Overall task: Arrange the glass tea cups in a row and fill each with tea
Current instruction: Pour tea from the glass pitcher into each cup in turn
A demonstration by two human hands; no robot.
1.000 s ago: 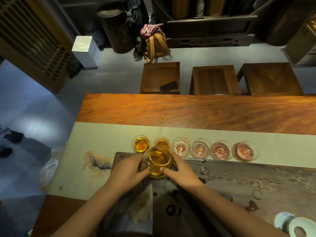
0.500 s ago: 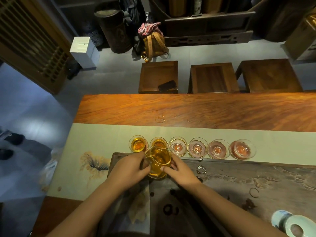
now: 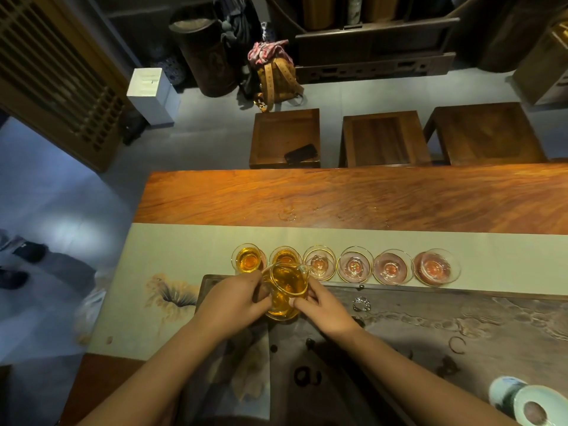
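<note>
Head view: the left hand (image 3: 235, 302) and right hand (image 3: 319, 305) both curl around a glass pitcher (image 3: 285, 290) of amber tea, one on each side, fingers clamped on its wall. The pitcher sits between them at the far left corner of the dark tea tray (image 3: 430, 327), its spout (image 3: 305, 268) reaching toward the third cup.

Just beyond the pitcher, six glass cups stand in a row, left to right, on a pale runner (image 3: 172, 250). The first cup (image 3: 248, 258) holds amber tea. The second cup (image 3: 285, 256), partly hidden behind the pitcher, also holds tea. The third cup (image 3: 319, 262), fourth cup (image 3: 355, 265), fifth cup (image 3: 392, 267) and sixth cup (image 3: 436, 267) look clear, with no amber fill.

The runner lies on a long wooden table (image 3: 353, 198). At the near right corner lies a white and blue ceramic piece (image 3: 522, 401). Beyond the table stand three wooden stools; the left stool (image 3: 284, 133) carries a dark phone (image 3: 301, 153). A tan backpack (image 3: 276, 78) stands farther back on the floor.
</note>
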